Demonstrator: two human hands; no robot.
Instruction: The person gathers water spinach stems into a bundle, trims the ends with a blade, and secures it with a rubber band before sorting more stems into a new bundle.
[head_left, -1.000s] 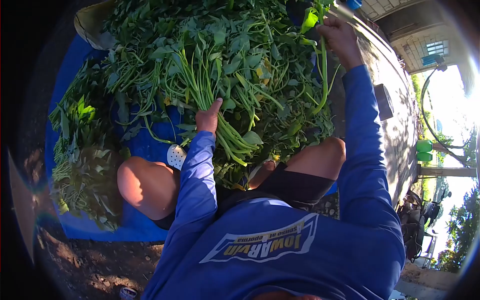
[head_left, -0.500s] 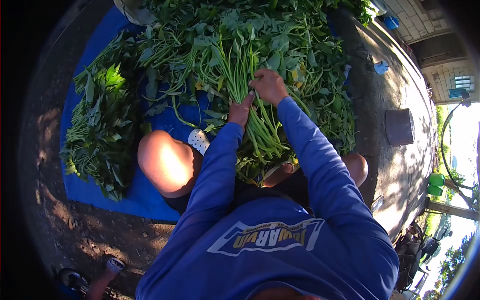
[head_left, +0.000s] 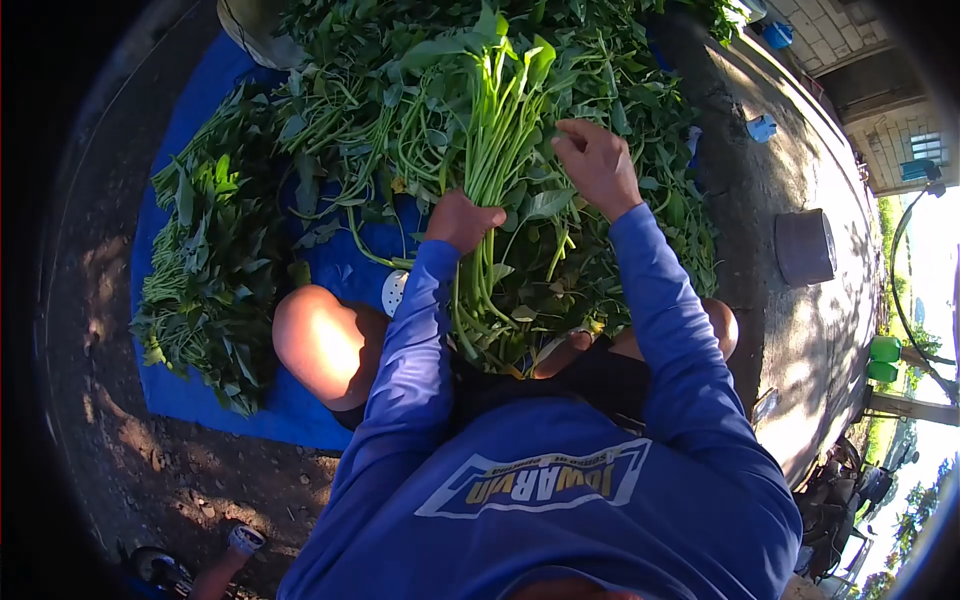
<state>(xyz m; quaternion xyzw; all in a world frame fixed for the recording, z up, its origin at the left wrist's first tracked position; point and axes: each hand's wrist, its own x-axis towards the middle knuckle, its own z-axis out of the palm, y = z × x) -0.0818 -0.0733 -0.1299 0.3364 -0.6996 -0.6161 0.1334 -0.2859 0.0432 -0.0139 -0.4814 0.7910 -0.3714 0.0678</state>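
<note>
We see blue sheet (head_left: 240, 418) spread over brown dirt (head_left: 150, 460), its near edge running eight to seven o'clock. Big loose heap of greens (head_left: 360, 130) on it, tangled leaves and stems, from about eleven round towards three. Neater pile of greens (head_left: 215, 280) at nine o'clock, leafy side inward. Bare blue strip between both lower down; whether they touch farther up, we cannot tell. White holed shoe (head_left: 393, 288), partly hidden, nine o'clock, closer in.
</note>
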